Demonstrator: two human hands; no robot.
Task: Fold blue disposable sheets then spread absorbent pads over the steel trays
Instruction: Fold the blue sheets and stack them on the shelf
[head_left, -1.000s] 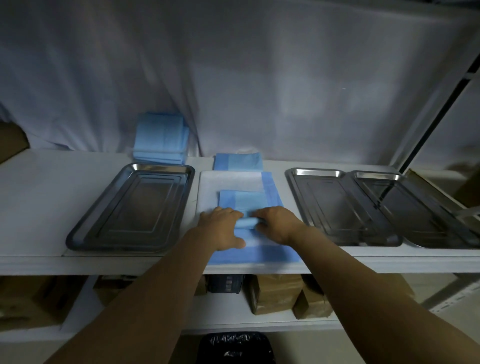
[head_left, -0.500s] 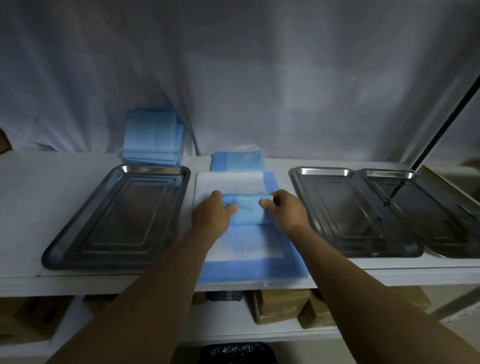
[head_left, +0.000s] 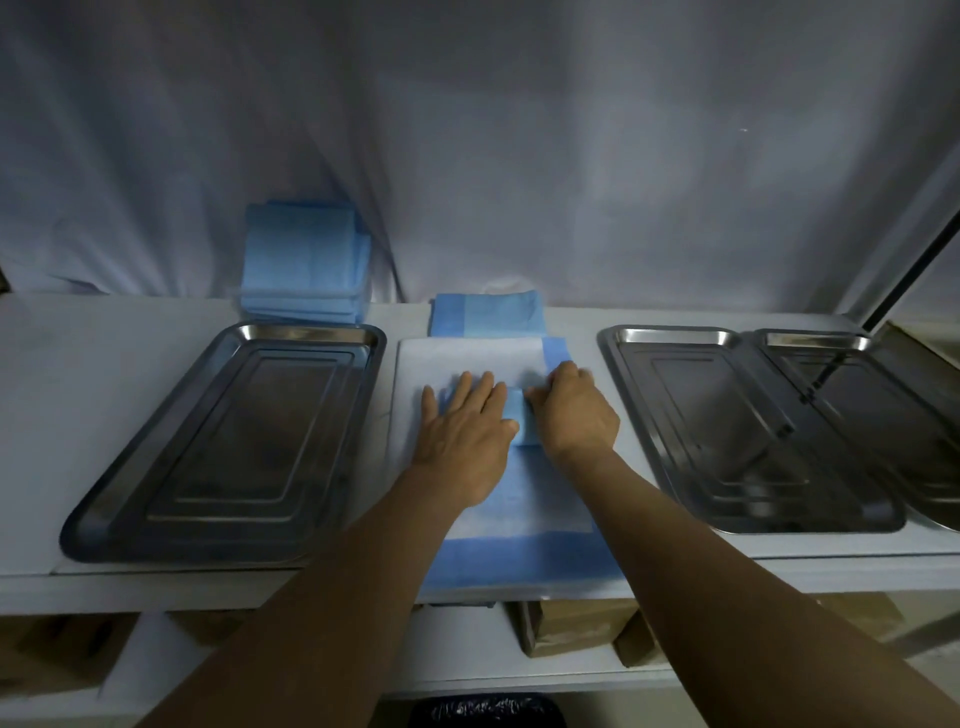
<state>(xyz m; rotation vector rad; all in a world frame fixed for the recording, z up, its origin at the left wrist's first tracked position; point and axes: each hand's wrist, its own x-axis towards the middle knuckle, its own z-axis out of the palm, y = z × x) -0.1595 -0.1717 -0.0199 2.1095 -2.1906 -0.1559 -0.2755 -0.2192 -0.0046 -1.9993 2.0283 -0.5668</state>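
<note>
A blue disposable sheet (head_left: 524, 525) with a white padded centre lies between the steel trays, its near edge hanging over the shelf front. Its near part is folded away from me into a blue flap (head_left: 519, 423). My left hand (head_left: 465, 426) lies flat on that fold with straight fingers. Beside it, my right hand (head_left: 574, 410) has curled fingers on the fold's right edge. One empty steel tray (head_left: 104, 499) sits to the left, and two overlapping steel trays (head_left: 670, 467) sit to the right. At the back stands a stack of folded blue sheets (head_left: 304, 270).
Another folded blue sheet (head_left: 485, 314) lies behind the one I am folding. A white cloth (head_left: 519, 156) hangs along the back of the shelf. Brown paper packages (head_left: 571, 629) and a black bag (head_left: 485, 712) sit on the shelves below.
Both hands moved away from me along the sheet, carrying the fold further back. My left hand went from curled to flat on the fold.
</note>
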